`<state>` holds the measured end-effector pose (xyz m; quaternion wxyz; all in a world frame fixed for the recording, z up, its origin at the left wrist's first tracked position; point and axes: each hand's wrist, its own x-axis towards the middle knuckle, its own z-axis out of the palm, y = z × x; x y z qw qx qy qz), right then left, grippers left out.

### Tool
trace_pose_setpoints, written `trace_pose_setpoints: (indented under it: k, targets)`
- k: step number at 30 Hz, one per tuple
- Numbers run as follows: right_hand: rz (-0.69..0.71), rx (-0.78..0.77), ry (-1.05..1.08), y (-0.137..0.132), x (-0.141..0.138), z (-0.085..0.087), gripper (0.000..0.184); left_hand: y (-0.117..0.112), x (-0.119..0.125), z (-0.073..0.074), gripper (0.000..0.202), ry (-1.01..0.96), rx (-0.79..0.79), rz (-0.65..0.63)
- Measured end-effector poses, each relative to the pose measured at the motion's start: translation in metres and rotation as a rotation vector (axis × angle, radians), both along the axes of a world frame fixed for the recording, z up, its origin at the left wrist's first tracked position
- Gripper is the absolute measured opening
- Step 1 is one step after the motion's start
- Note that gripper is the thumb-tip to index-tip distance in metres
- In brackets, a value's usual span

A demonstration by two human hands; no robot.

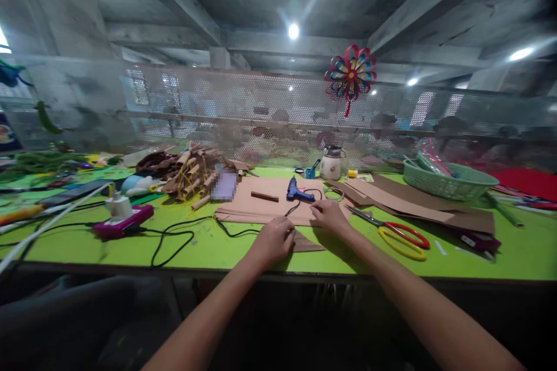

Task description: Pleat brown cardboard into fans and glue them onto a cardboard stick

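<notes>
My left hand (273,241), its fingers curled closed, rests near the table's front edge on a dark brown piece of paper (308,242) that tapers to a corner on the right. My right hand (333,215) is pinched closed over the edge of the light brown paper sheets (243,208); whatever its fingertips hold is hidden or too small to name. Just behind it, a blue glue gun (298,190) lies on those sheets, along with a short rolled brown paper stick (264,196). Scissors (389,233) with red and yellow handles lie right of my right hand.
A purple power strip (124,222) and black cable (174,234) lie to the left. A bundle of paper rolls (191,177) is behind them. More brown sheets (404,203), a green basket (450,181) and a jar (331,166) stand right and back. Perforated panels (278,93) rise behind.
</notes>
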<state>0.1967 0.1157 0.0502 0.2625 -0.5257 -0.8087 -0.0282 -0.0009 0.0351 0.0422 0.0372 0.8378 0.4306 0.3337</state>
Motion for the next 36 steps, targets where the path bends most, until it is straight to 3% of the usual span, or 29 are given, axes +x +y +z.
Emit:
trace_pose_setpoints:
  k: [8,13,21,26,29,32,34,36]
  targets:
    - [0.060,-0.058,-0.170,0.048,-0.084,0.022,0.027,0.000,0.002,-0.001,0.015,0.093,0.073,0.151]
    - [0.095,-0.060,-0.279,0.063,-0.125,0.019,0.028,0.001,0.000,-0.004,0.016,0.147,0.089,0.186]
    - [0.121,-0.093,-0.324,0.066,-0.138,0.006,0.025,0.000,0.001,-0.002,0.013,0.080,0.097,0.171]
    - [0.146,-0.091,-0.220,0.061,-0.132,0.020,0.022,0.001,0.000,-0.004,0.015,-0.014,0.086,0.180]
    - [0.162,-0.085,-0.108,0.047,-0.112,0.043,0.023,0.007,-0.006,-0.002,0.016,-0.244,0.042,0.190]
    - [0.191,-0.093,0.007,0.007,-0.076,0.063,0.025,0.006,-0.015,0.012,0.021,-0.682,-0.132,0.149]
    - [0.327,-0.153,0.240,-0.035,-0.051,0.067,0.023,-0.006,-0.019,0.026,0.034,-0.953,-0.283,0.033]
    - [0.495,-0.331,0.513,-0.083,-0.030,0.060,0.021,-0.030,-0.019,0.038,0.045,-1.045,-0.417,-0.146]
